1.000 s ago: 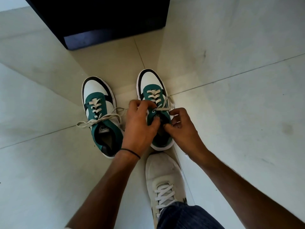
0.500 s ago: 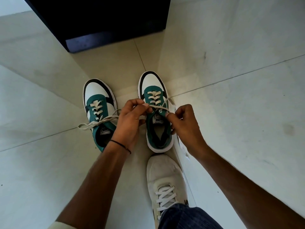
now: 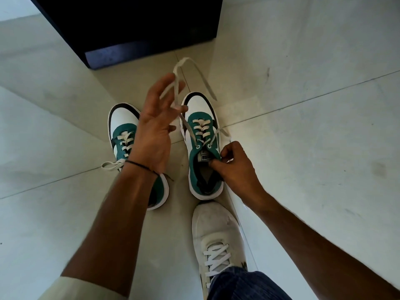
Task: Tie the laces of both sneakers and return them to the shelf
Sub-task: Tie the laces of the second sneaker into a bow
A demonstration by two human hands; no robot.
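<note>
Two green, white and black sneakers stand side by side on the floor. The right sneaker [image 3: 200, 146] has its white lace [image 3: 184, 83] undone. My left hand [image 3: 154, 128] is raised above the floor between the shoes, fingers spread, with that lace pinched at the fingertips and its free end flung up in an arc. My right hand [image 3: 234, 167] is closed on the right rim of the sneaker's collar beside the tongue. The left sneaker [image 3: 126, 137] lies partly under my left forearm, its lace ends trailing out to the left.
A dark shelf unit [image 3: 134, 27] stands on the pale tiled floor [image 3: 303, 148] just beyond the shoes. My own foot in a white sneaker [image 3: 214, 239] and a blue trouser leg [image 3: 242, 286] sit directly below the right sneaker.
My left hand has lifted up and away from the right sneaker, pulling the lace out long and high. My right hand dropped from the lace to the collar. The camera moved closer.
</note>
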